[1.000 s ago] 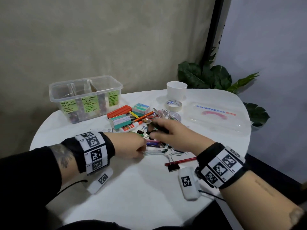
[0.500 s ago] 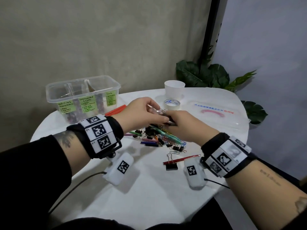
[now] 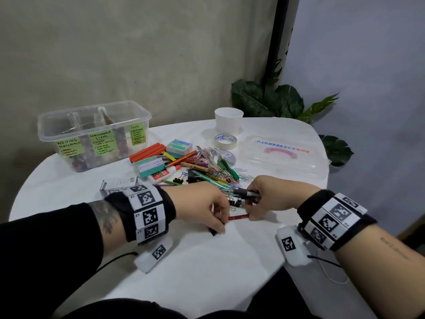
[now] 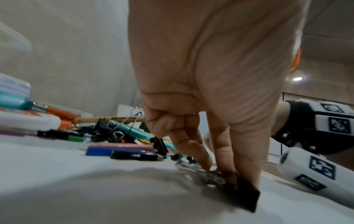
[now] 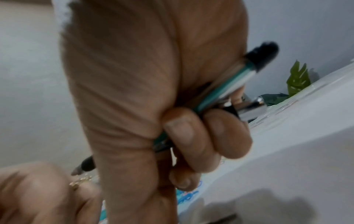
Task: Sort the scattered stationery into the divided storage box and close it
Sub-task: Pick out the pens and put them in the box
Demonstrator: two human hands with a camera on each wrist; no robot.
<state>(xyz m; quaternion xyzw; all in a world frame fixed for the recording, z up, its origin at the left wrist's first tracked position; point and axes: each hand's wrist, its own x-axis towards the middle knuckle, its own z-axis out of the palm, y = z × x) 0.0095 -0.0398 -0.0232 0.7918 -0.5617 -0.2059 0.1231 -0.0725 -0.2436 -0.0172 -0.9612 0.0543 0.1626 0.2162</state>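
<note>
The divided storage box (image 3: pixel 94 134) stands open at the far left of the desk (image 3: pixel 207 261), well apart from both hands. Its green labels read "WRITING MATERIALS", "CONSUMABLE ITEMS" and "Tools"; the smaller lines under them are too fine to read.

The left hand (image 3: pixel 197 207) reaches down at the near edge of the stationery pile (image 3: pixel 195 166), its fingers (image 4: pixel 226 154) pinched together on a black binder clip (image 4: pixel 243 195) that touches the desk. A firm pinch on the clip's body, then a straight lift, should keep it from snagging the paper clips just beside it — it likely belongs under consumables.

Just right of that lies a red pen (image 3: pixel 238 217), with the right hand (image 3: pixel 273 195) over its right end. That hand's fingers (image 5: pixel 191 136) are curled tight round a bundle of pens (image 3: pixel 247 194) — a green barrel and a black cap show. It may be better to drop these into the writing compartment before gathering more, as the bundle could slip.

Farther right, the tape roll (image 3: pixel 225 141) carries blue print that looks like "NITO", beside a white cup (image 3: pixel 228 122). The clear lid (image 3: pixel 285 155) lies at the far right; its lettering, seen reversed, seems to say "STORAGE BOX".
</note>
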